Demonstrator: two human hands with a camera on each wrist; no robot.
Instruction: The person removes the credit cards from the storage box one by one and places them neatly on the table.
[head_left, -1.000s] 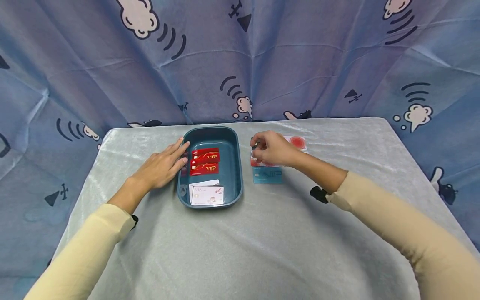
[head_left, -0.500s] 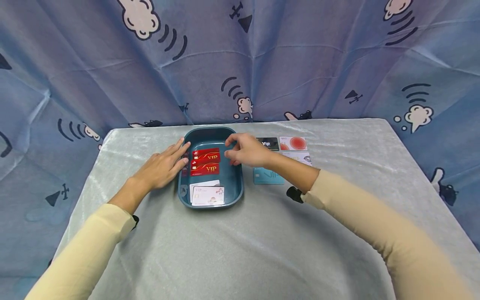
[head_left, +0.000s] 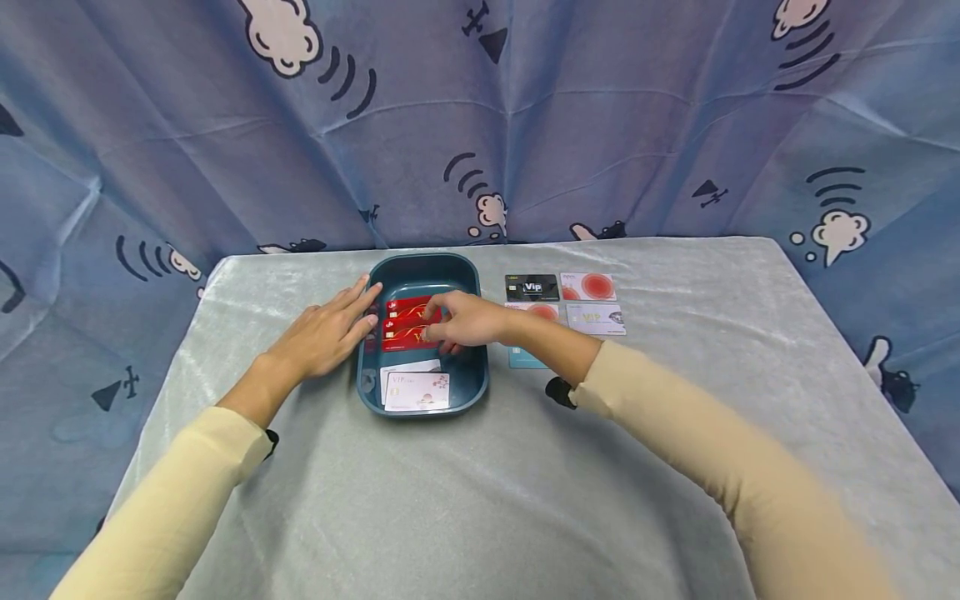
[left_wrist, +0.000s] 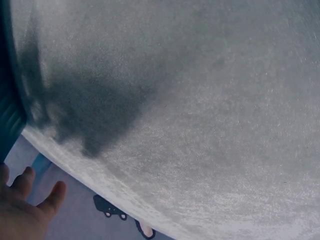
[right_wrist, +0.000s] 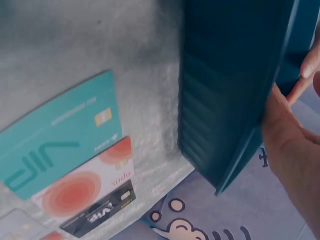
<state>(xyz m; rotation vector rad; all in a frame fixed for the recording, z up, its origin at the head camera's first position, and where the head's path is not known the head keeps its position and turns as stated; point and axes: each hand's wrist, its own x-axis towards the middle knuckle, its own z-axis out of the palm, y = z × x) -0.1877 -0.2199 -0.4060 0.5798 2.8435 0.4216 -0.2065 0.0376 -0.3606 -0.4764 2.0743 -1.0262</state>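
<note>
A dark teal tray (head_left: 468, 392) stands left of the table's middle. Two red VIP cards (head_left: 397, 342) overlap inside it, above two white cards (head_left: 417, 392) that also overlap. My left hand (head_left: 322, 333) rests with extended fingers against the tray's left rim; part of it shows at the lower left of the left wrist view. My right hand (head_left: 468, 319) reaches over the tray's right rim, thumb and fingers apart over the right ends of the red cards. In the right wrist view the tray's wall hides part of my right hand's reach.
To the right of the tray lie a black VIP card (head_left: 532, 287), two white cards with red circles, one upper right (head_left: 588, 287), a silver VIP card (head_left: 596, 318) and a teal card (head_left: 525, 358). A patterned curtain (head_left: 600, 125) hangs behind the table.
My right hand has moved left from the cards on the table, across the tray's rim, to above the red cards. The left hand stays put.
</note>
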